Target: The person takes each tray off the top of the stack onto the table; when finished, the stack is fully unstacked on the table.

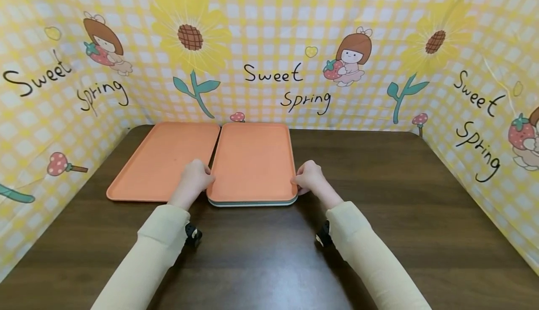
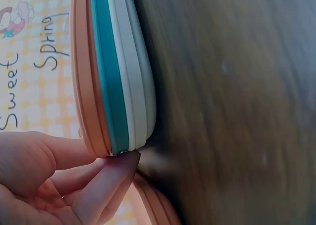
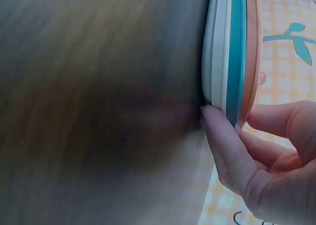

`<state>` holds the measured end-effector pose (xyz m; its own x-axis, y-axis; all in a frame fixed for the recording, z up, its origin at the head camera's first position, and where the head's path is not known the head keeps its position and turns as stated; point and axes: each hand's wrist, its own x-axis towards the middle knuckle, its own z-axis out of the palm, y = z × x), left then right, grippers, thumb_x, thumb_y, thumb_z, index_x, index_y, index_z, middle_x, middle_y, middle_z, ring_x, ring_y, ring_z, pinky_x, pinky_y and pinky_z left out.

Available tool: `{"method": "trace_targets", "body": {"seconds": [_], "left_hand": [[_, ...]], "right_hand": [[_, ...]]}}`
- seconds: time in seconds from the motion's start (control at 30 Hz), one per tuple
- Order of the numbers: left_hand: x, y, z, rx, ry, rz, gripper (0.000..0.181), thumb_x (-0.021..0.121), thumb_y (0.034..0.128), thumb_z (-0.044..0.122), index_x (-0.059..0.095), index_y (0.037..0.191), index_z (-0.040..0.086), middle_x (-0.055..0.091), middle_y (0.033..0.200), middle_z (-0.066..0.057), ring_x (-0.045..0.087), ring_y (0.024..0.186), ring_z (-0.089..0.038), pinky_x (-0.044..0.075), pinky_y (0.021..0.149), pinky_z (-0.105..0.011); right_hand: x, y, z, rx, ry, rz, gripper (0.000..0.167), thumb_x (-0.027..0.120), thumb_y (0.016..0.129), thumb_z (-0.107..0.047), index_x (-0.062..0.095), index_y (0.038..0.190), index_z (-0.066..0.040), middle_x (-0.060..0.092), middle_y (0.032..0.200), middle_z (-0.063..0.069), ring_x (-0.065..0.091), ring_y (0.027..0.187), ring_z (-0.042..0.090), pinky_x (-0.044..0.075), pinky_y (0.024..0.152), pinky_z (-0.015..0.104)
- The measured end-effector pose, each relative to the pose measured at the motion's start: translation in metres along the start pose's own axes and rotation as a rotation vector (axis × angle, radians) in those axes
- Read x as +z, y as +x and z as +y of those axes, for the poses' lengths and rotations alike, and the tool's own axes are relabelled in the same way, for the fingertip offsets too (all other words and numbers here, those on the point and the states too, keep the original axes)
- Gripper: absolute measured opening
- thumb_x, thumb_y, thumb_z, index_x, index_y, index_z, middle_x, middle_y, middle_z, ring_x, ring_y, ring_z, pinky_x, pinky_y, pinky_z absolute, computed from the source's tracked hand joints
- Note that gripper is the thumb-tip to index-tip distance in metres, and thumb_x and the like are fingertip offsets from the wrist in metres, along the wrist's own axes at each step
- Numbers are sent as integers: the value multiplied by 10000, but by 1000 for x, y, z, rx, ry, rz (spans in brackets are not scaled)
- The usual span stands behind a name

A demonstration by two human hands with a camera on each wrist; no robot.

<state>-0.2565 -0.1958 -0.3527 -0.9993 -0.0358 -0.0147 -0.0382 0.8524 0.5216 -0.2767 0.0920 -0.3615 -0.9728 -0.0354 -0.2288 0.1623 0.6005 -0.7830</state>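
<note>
In the head view, a stack of trays (image 1: 252, 203) lies on the dark wood-grain tabletop (image 1: 379, 183), with an orange tray (image 1: 252, 160) on top. The left hand (image 1: 193, 178) grips the stack at its left edge, close to the near corner, and the right hand (image 1: 311, 177) grips the opposite edge at about the same level. A separate orange tray (image 1: 164, 160) lies just to the left of the stack, partly behind the left hand. Both arms wear pale sleeves (image 1: 151, 239), with a dark device (image 1: 193, 235) at each wrist. A yellow-and-white checked cloth (image 1: 269, 19), printed with flowers, strawberry-holding figures and the words "Sweet Spring", rises around the back and sides.

The left wrist view shows the layers edge-on: orange, then a teal tray (image 2: 111, 86), then white layers (image 2: 132, 86). The left thumb is against the orange rim and the fingers curl to the underside, pinching the stack. An orange rim shows below the hand.

In the right wrist view, the right fingers pinch the same layers, thumb at the orange rim, a fingertip at the lowest white edge.
</note>
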Motion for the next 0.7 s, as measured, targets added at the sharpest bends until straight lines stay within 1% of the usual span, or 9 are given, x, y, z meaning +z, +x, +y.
{"method": "trace_targets", "body": {"seconds": [0.07, 0.23, 0.33, 0.37, 0.43, 0.5, 0.53, 0.6, 0.7], "left_hand": [[-3, -2, -3, 6, 17, 14, 439, 528, 786, -4, 342, 420, 152, 206, 418, 65, 181, 409, -89, 209, 417, -209], [-8, -5, -4, 5, 40, 33, 413, 501, 782, -15, 371, 423, 142, 247, 414, 51, 223, 421, -102, 236, 417, -215], [-10, -5, -5, -12, 35, 45, 422, 491, 796, -15, 365, 424, 138, 261, 401, 43, 238, 391, -99, 235, 396, -212], [-10, -5, -6, -18, 34, 50, 413, 492, 804, -11, 369, 436, 129, 277, 407, 29, 258, 383, -103, 245, 391, -213], [-11, -4, -8, -39, 32, 62, 338, 504, 816, 5, 474, 488, 79, 419, 466, -29, 379, 407, -134, 315, 397, -227], [-13, -4, -10, -58, 30, 63, 224, 520, 835, 30, 620, 635, 22, 595, 635, -147, 553, 539, -217, 448, 470, -283], [-14, -3, -11, -66, 29, 64, 181, 527, 841, 43, 662, 733, -8, 640, 753, -200, 605, 637, -258, 497, 531, -319], [-15, -2, -13, -70, 42, 69, 208, 543, 847, 65, 699, 926, -47, 657, 989, -273, 638, 846, -330, 542, 695, -392], [-16, -2, -15, -72, 66, 70, 261, 550, 850, 84, 691, 1004, -72, 644, 1082, -289, 619, 999, -385, 518, 838, -464]], "right_hand": [[5, 1, -3, 0, 14, -4, 97, 653, 784, 9, 656, 713, 74, 658, 586, 163, 629, 440, 160, 557, 517, 324], [12, 2, -7, 6, 34, 9, 93, 643, 779, 21, 640, 702, 74, 665, 609, 192, 643, 452, 185, 560, 522, 336], [15, 2, -9, 1, 47, 11, 92, 636, 777, 27, 636, 696, 71, 665, 603, 199, 645, 455, 191, 557, 515, 332], [16, 2, -10, -1, 53, 9, 92, 636, 776, 30, 631, 693, 68, 667, 607, 203, 645, 456, 191, 556, 511, 329], [18, 3, -12, -2, 55, 9, 94, 640, 774, 30, 614, 686, 54, 670, 615, 207, 643, 454, 185, 555, 506, 321], [20, 5, -13, 1, 52, 13, 102, 644, 769, 32, 597, 678, 39, 672, 620, 205, 641, 452, 182, 553, 502, 315], [21, 5, -14, 3, 47, 16, 105, 644, 768, 30, 595, 675, 36, 673, 621, 202, 641, 453, 181, 553, 501, 313], [23, 7, -16, 2, 37, 22, 97, 639, 765, 28, 603, 675, 38, 671, 617, 192, 644, 456, 185, 553, 502, 313], [24, 6, -17, -3, 16, 30, 102, 627, 764, 23, 620, 664, 43, 654, 583, 157, 652, 464, 195, 554, 507, 316]]}}
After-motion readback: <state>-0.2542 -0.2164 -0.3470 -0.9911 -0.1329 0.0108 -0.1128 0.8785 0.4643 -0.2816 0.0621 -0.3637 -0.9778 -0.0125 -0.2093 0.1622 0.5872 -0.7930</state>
